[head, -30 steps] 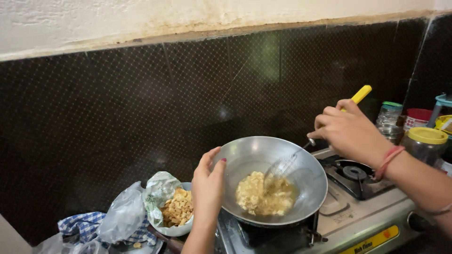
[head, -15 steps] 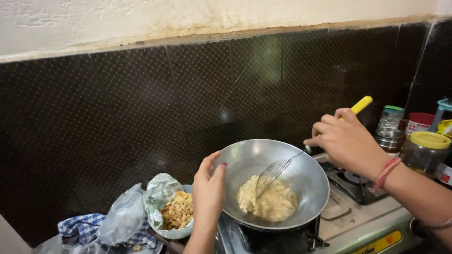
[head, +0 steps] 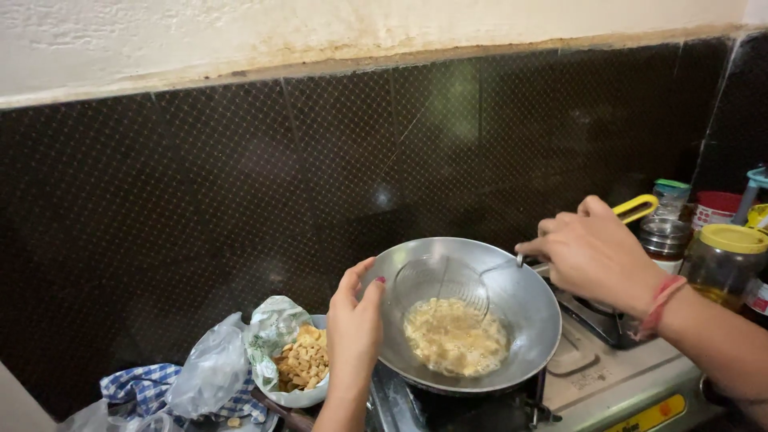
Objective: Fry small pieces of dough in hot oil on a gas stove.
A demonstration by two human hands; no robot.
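Observation:
A steel wok (head: pixel 524 308) sits on a gas stove (head: pixel 616 384) with pale frothing food frying in oil (head: pixel 456 340). My left hand (head: pixel 354 324) rests against the wok's left rim, fingers loosely together, not clearly gripping. My right hand (head: pixel 592 252) is closed around the yellow handle (head: pixel 636 210) of a wire mesh skimmer. Its round basket (head: pixel 442 282) is raised and tilted above the food, close to the wok's back wall.
Left of the wok, a white bowl (head: pixel 300 364) lined with paper holds fried golden pieces. A clear plastic bag (head: pixel 212 368) and a blue checked cloth (head: pixel 140 384) lie beside it. Jars (head: pixel 724 260) with yellow, red and green lids stand at the right, behind a second burner (head: pixel 596 316).
The skimmer basket has been lifted out of the frying food and swung left toward the wok's back rim. My right hand moved slightly left; my left hand stayed at the rim.

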